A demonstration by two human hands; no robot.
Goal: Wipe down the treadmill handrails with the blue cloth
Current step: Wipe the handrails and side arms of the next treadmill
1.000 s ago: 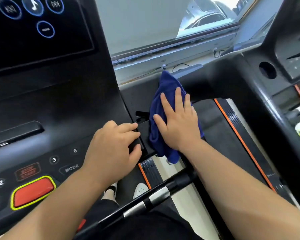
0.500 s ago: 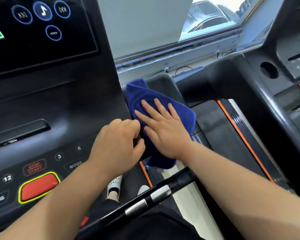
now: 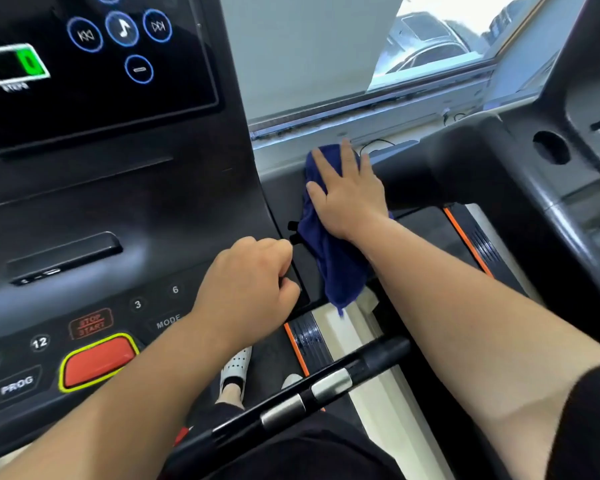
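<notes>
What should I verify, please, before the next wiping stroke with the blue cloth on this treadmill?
1. The right hand lies flat, fingers straight, on the blue cloth: ok.
2. The cloth is spread evenly: not ok; it is bunched, and a tail hangs loose below the wrist.
3. The left hand steadies on the console edge, fingers curled: ok.
4. The left hand is off the red stop button: ok.
5. The black handrail bar with silver sensors has been wiped: cannot tell; the cloth is not on it.
6. The cloth is damp enough: cannot tell.
</notes>
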